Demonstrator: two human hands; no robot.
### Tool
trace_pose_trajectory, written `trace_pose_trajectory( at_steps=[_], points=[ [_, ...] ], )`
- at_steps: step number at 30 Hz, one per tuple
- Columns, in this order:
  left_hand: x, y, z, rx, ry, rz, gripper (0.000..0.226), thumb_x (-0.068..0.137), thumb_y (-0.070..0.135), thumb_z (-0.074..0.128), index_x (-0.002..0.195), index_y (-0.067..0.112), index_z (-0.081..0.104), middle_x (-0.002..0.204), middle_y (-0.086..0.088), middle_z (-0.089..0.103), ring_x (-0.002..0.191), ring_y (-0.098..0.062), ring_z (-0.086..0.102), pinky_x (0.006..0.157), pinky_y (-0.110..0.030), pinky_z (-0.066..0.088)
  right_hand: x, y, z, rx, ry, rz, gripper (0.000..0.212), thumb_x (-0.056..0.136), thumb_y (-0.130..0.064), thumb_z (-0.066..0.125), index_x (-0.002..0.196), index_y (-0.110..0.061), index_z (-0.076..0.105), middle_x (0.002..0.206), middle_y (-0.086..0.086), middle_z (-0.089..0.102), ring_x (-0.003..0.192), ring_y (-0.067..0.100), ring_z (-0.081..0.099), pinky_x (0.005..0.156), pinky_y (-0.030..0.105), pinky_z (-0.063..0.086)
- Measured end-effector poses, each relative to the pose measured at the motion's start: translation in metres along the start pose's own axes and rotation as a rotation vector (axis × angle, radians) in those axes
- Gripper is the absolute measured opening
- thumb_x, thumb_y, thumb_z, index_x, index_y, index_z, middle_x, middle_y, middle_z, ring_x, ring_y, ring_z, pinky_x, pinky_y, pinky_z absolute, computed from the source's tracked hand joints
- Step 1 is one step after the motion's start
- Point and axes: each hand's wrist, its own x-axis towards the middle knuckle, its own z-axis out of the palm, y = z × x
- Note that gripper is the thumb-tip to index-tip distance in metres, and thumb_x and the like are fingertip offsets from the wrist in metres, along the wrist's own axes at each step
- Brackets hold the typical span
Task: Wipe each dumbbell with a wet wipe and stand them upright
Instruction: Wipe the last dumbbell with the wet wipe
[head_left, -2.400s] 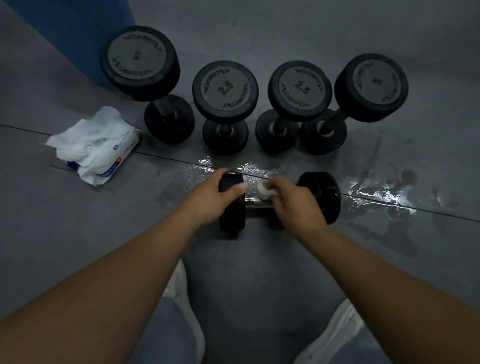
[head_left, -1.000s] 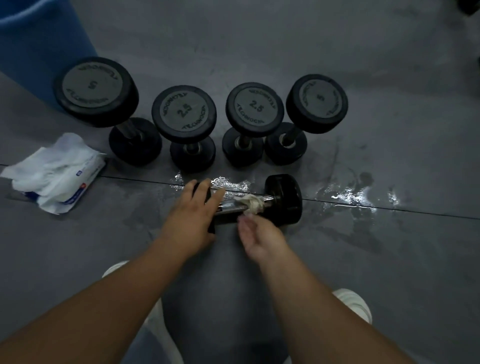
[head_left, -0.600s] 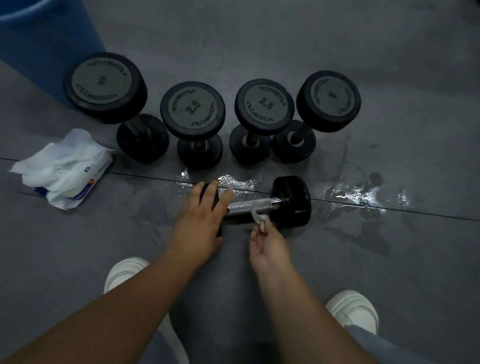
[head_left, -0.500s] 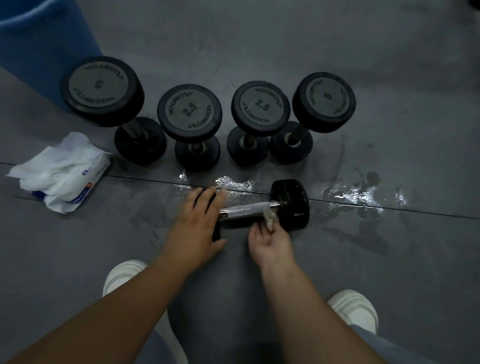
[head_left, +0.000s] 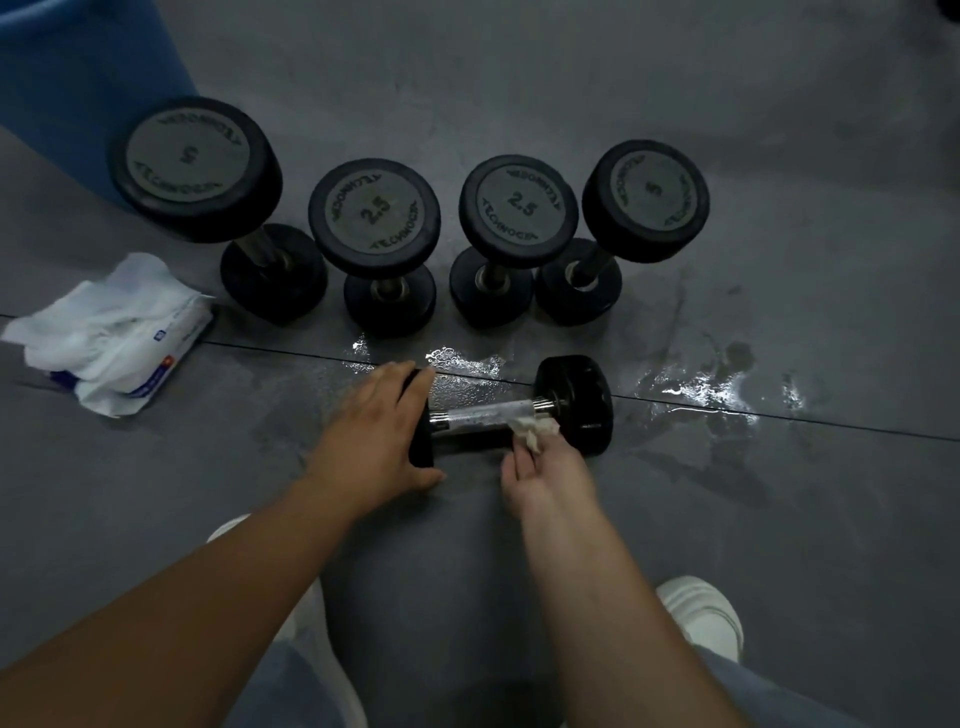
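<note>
Left hand: the left hand (head_left: 374, 431) is laid over the left head of the lying dumbbell (head_left: 576, 405) with fingers straight and thumb spread on the near side; nothing is clasped.
Right hand: the right hand (head_left: 545, 473) is closed in a pinch on the crumpled wet wipe (head_left: 535, 431).
Wet wipe: it is pressed against the handle (head_left: 483, 413), at the end just beside the right head.
Lying dumbbell: it is laid on its side on the floor (head_left: 779, 519), with a hand at each end.
Beyond the pinch: a row is formed by the left 5 dumbbell (head_left: 189, 166), left 2.5 dumbbell (head_left: 374, 215), right 2.5 dumbbell (head_left: 518, 208) and right 5 dumbbell (head_left: 647, 197), all stood upright.
Left of the pinch: a pack of wipes (head_left: 114, 332) is seen past the left hand, well apart, with white sheets pulled out.
Right of the pinch: a wet patch (head_left: 701, 389) is seen shining past the right head.
</note>
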Motion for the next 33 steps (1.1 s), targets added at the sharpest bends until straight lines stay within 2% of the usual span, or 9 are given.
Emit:
trace_pose_trajectory(
  at_steps=[3,5,9,12,15,18,24,27,33],
  points=[
    [0.001,-0.002,-0.001,-0.002,-0.002,0.018,0.122,0.054,0.063,0.082,0.151,0.015,0.026,0.151,-0.009,0.031,0.141,-0.030,0.028,0.117,-0.042,0.029,0.013,0.002,-0.003,0.004,0.081,0.027,0.018,0.097,-0.009,0.046,0.085,-0.019,0.054,0.078,-0.005,0.053,0.058,0.006,0.055,0.056,0.014,0.041],
    [0.000,-0.003,-0.001,-0.011,-0.007,0.030,0.123,0.054,0.062,0.083,0.151,0.016,0.025,0.151,-0.007,0.029,0.141,-0.029,0.027,0.115,-0.044,0.032,0.028,-0.005,0.007,0.038,0.126,0.115,0.025,0.094,-0.003,0.041,0.076,-0.017,0.048,0.072,-0.007,0.045,0.053,0.004,0.040,0.037,0.010,0.030],
    [0.003,-0.007,-0.004,-0.044,-0.045,0.055,0.125,0.057,0.059,0.083,0.155,0.017,0.016,0.154,-0.005,0.023,0.143,-0.026,0.020,0.118,-0.041,0.029,0.016,-0.002,0.012,0.047,0.047,0.081,0.028,0.092,0.005,0.041,0.075,-0.016,0.049,0.071,-0.002,0.046,0.054,0.004,0.036,0.029,0.008,0.027],
    [0.009,-0.011,-0.008,-0.065,-0.065,0.059,0.129,0.057,0.061,0.082,0.156,0.017,0.012,0.155,-0.004,0.022,0.144,-0.025,0.020,0.118,-0.038,0.027,0.013,0.023,0.000,-0.142,0.054,-0.071,0.025,0.092,0.003,0.049,0.073,-0.011,0.054,0.069,0.002,0.053,0.050,0.007,0.046,0.034,0.012,0.035],
    [0.011,-0.012,-0.011,-0.076,-0.089,0.083,0.128,0.059,0.057,0.083,0.156,0.015,0.011,0.156,-0.004,0.020,0.144,-0.024,0.019,0.119,-0.034,0.023,0.013,0.038,0.004,-0.884,0.089,-0.426,0.020,0.084,-0.014,0.059,0.069,-0.003,0.064,0.065,0.002,0.061,0.062,0.019,0.057,0.056,0.029,0.046],
    [0.010,-0.013,-0.011,-0.085,-0.097,0.093,0.125,0.060,0.051,0.083,0.156,0.014,0.011,0.156,-0.005,0.020,0.144,-0.025,0.019,0.118,-0.032,0.021,-0.012,0.036,0.001,-1.514,-0.142,-0.835,0.017,0.088,-0.018,0.056,0.089,-0.010,0.071,0.084,0.003,0.067,0.078,0.018,0.062,0.066,0.024,0.042],
    [0.010,-0.014,-0.011,-0.127,-0.090,0.074,0.129,0.056,0.051,0.085,0.156,0.015,0.012,0.156,-0.004,0.021,0.144,-0.024,0.018,0.119,-0.033,0.023,0.013,0.014,0.005,-1.899,-0.228,-1.360,0.014,0.087,-0.029,0.055,0.094,-0.022,0.065,0.093,-0.004,0.059,0.090,0.019,0.055,0.071,0.027,0.039],
    [0.011,-0.015,-0.009,-0.143,-0.104,0.067,0.129,0.056,0.052,0.085,0.156,0.014,0.012,0.157,-0.006,0.022,0.145,-0.024,0.019,0.120,-0.033,0.021,0.018,0.010,-0.003,-2.132,-0.476,-1.710,0.020,0.084,-0.028,0.051,0.093,-0.024,0.068,0.099,-0.009,0.065,0.096,0.022,0.057,0.074,0.033,0.044],
    [0.020,-0.024,-0.026,-0.200,-0.129,0.043,0.124,0.056,0.059,0.085,0.154,0.018,0.021,0.159,-0.002,0.027,0.144,-0.019,0.028,0.115,-0.029,0.024,0.021,0.000,0.001,-2.130,-0.416,-1.593,0.022,0.081,-0.021,0.052,0.099,-0.026,0.064,0.096,-0.007,0.065,0.094,0.020,0.060,0.073,0.034,0.046]
  ],
)
